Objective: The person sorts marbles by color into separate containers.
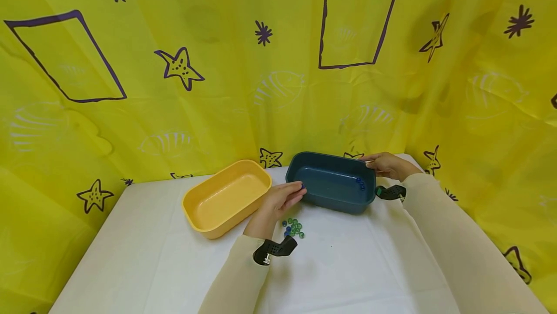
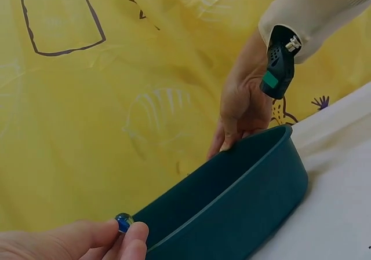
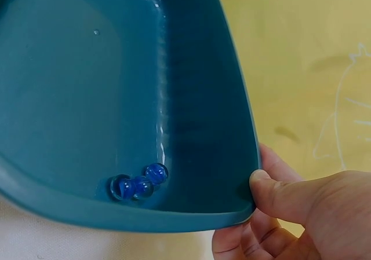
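Observation:
Between thumb and fingertips, my left hand [image 1: 285, 198] pinches a blue glass marble [image 2: 123, 222] at the near left rim of the teal bin [image 1: 330, 203]. My right hand [image 1: 387, 165] grips that bin's far right corner, thumb [image 3: 264, 185] on the rim and fingers under the outside. Inside the bin, several blue marbles [image 3: 144, 186] lie together in the right-hand corner. On the table in front of it sits a loose cluster of green marbles [image 1: 294, 227] with a few blue marbles [image 1: 287, 230] among them, just right of my left wrist.
A yellow bin [image 1: 217, 229] stands to the left, close beside my left forearm. White cloth [image 1: 143, 256] covers the table. Behind it hangs a yellow curtain [image 1: 226, 111] printed with stars and fish, right at the table's back edge.

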{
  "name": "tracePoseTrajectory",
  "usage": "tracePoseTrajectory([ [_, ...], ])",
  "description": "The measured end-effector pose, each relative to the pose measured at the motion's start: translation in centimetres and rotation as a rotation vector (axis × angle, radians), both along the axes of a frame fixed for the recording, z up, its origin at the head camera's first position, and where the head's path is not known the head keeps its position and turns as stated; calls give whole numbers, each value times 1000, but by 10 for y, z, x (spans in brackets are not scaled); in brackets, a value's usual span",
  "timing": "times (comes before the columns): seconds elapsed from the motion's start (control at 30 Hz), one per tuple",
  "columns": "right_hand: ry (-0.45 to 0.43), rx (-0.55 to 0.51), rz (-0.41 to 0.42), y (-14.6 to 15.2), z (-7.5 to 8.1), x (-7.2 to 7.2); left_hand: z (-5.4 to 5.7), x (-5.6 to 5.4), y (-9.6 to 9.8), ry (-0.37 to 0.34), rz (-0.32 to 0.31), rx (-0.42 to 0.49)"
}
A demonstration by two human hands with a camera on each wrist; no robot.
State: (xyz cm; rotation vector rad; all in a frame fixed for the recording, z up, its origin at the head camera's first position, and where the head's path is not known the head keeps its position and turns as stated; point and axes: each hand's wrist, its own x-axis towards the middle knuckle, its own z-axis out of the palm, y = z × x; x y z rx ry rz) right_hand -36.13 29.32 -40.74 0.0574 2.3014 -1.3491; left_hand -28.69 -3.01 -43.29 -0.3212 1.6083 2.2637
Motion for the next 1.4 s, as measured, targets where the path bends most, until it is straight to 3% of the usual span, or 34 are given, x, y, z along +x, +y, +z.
tracePoseTrajectory([
  [0.53, -22, -59, 31, 7, -1, -1, 4, -7, 12, -33, 38, -33],
  [0.93, -81, -138, -91, 9, -1, 6, 1, -7, 12, -23, 64, -35],
  [1.17, -114, -155, -21, 17, -2, 2, 2, -5, 12, -32, 62, -28],
  [1.4, -154, -256, 36, 27, -1, 4, 4, -4, 13, -39, 68, -6],
])
